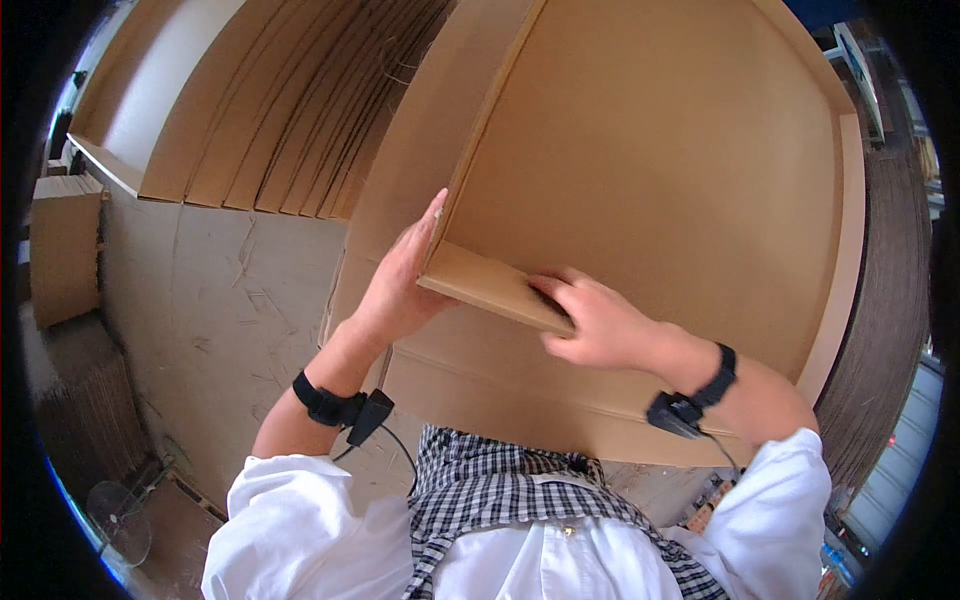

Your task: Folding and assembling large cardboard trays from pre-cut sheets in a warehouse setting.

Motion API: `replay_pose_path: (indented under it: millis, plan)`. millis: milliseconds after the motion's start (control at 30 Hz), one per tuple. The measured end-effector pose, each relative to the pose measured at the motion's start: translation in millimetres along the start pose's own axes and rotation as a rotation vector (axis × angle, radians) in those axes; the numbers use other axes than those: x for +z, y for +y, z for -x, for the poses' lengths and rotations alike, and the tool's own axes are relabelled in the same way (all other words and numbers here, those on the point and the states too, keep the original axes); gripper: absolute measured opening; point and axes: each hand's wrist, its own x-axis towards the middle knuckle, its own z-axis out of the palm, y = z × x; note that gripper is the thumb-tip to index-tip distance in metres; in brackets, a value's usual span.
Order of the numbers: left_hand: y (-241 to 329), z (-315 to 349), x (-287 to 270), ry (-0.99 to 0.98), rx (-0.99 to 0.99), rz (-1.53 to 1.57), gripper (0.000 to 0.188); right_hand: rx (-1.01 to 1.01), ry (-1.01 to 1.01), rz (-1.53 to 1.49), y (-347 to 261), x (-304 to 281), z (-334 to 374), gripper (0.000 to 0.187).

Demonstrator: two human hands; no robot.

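Observation:
A large, shallow cardboard box tray (pixel 660 170) with low upturned walls lies in front of me. My left hand (pixel 405 275) rests flat against the outside of its near left corner, with fingers stretched up along the left wall. Around the folded near wall (pixel 495 287) my right hand (pixel 600 322) is closed, fingers over the inner side and thumb on the outer side. Beneath the tray, a flat cardboard sheet (pixel 470 385) reaches toward my body.
A row of brown cardboard trays (pixel 270 110) stands on edge at the far left. Further left are stacked cardboard pieces (pixel 65 250). A tall pile of dark-edged sheets (pixel 880 270) runs along the right. Scraps litter the grey floor (pixel 240 320).

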Motion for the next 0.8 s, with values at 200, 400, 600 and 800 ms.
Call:
replay_pose_path:
  millis: [200, 400, 600, 800]
  plan:
    - [5, -5, -12, -0.023, 0.043, 0.056, 0.106, 0.013, -0.283, -0.27, -5, 4, -62, 0.071]
    - [-1, 5, -4, 0.004, -0.006, 0.01, 0.102, 0.167, -0.202, -0.042, -28, -3, -25, 0.071]
    - [-8, 9, 3, 0.066, -0.046, 0.074, 0.098, 0.326, -0.585, 0.085, -8, -5, -52, 0.065]
    - [9, 1, -4, 0.086, -0.019, 0.03, 0.098, 0.282, -0.537, 0.035, -9, -12, -57, 0.053]
